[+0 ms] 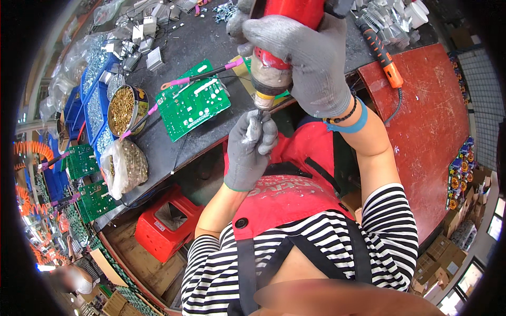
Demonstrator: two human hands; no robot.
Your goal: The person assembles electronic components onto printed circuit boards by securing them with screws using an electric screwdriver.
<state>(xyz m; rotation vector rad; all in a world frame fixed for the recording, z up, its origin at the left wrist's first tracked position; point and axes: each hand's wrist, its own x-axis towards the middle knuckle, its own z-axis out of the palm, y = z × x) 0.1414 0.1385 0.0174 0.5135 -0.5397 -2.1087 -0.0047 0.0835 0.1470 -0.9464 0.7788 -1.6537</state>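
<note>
My right hand [321,68], in a grey glove, is closed round a red power drill [293,11] that points down toward me. Below its yellow-ringed chuck, a thin dark driver bit [260,112] runs in between the fingertips of my left hand [250,150]. That hand, gloved in grey too, is closed about the bit's end; whether a small screw is also in its fingers is hidden. Left of the drill, a green circuit board [194,105] lies solder side up on the dark workbench [182,39]. Pink-ended black cables [203,75] cross the board.
A tin of brass-coloured small parts [122,109], a blue bin [95,110] of silvery screws and a plastic bag [126,164] stand to the left. An orange-black soldering iron [380,55] rests at the right, partly over a red board [421,121]. Below the bench is a red stool [166,224].
</note>
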